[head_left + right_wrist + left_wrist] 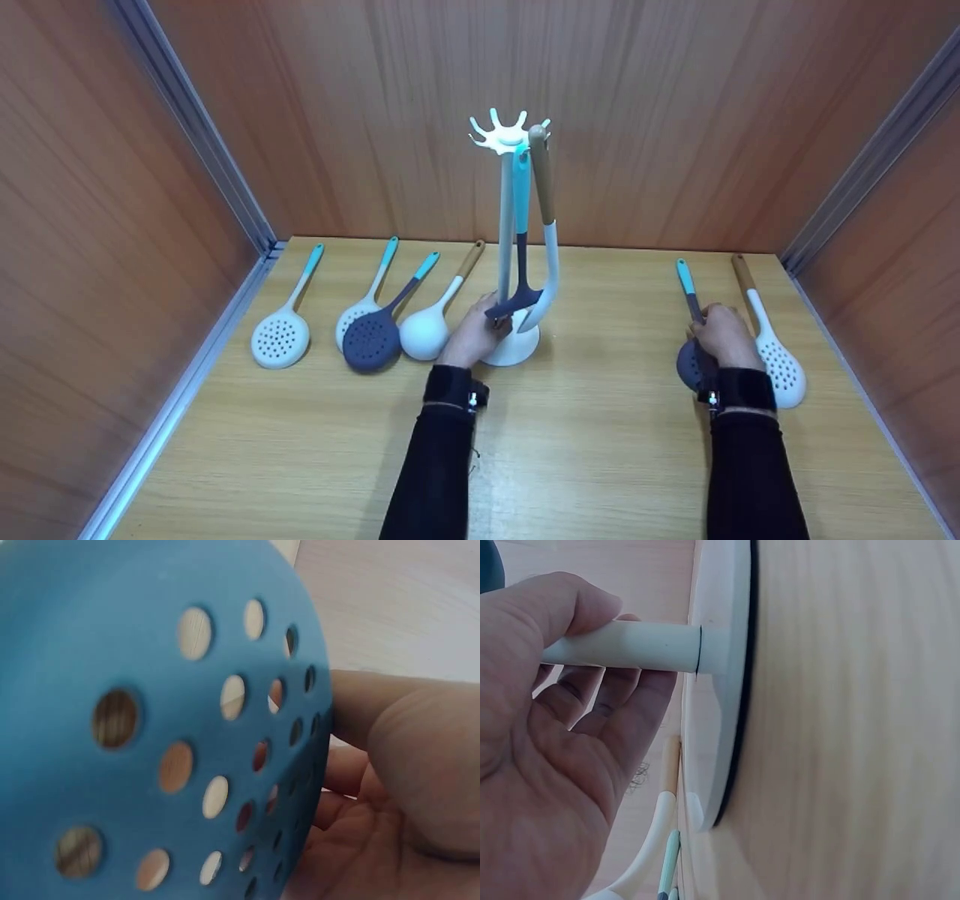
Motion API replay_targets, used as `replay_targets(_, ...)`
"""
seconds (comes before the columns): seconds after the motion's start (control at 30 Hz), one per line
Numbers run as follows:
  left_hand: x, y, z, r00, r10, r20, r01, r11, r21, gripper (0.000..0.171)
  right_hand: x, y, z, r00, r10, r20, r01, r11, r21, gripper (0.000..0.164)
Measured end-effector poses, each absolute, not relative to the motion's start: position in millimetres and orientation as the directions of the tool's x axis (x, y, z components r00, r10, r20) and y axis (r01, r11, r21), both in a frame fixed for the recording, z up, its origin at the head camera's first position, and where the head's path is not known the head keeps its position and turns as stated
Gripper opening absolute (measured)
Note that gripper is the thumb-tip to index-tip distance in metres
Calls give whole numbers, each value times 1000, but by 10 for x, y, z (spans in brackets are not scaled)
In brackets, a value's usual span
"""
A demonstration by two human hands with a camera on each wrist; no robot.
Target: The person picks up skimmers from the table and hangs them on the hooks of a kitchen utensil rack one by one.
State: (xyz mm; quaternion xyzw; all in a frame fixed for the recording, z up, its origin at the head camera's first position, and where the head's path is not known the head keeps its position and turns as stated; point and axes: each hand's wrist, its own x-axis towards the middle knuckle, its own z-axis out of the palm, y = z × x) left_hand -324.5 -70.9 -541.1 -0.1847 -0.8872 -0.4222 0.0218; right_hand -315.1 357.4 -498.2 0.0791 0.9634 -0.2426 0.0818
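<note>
My left hand [478, 330] grips the post [630, 645] of a white utensil stand [505, 217] just above its round base [731, 690], thumb on one side and fingers behind. From the stand's hooks hang a dark blue utensil [522, 259] with a turquoise handle and a white utensil [552, 262] with a wooden handle. On the right, my right hand [724, 334] holds a dark blue skimmer [688, 365] with a turquoise handle end, fingers around its neck. Its perforated head [172, 675] fills much of the right wrist view.
Beside my right hand lies a white slotted spoon [778, 367] with a wooden handle. Left of the stand lie a white ladle [424, 334], a dark blue skimmer [371, 341], a white skimmer [349, 315] partly under it, and another white skimmer [280, 339]. Wooden panels [360, 112] enclose the table.
</note>
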Motion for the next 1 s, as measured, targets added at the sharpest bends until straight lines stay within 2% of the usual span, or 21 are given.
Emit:
replay_targets(0.27,-3247,-708,-5407,-921,319,225,376,576,725,24,-3156,3579,-4960,-965,139,-221,227,864,-449,32)
replay_targets(0.43,-3246,-712,-5414,-908,326,262,410,576,707,24,-3160,3565,-4956,-957,151,-246,250,860,-445,31)
replay_targets(1.0,-3239,-719,-5407,-923,317,217,370,578,728,25,-3148,3512,-4896,-973,130,-193,208,861,-465,34)
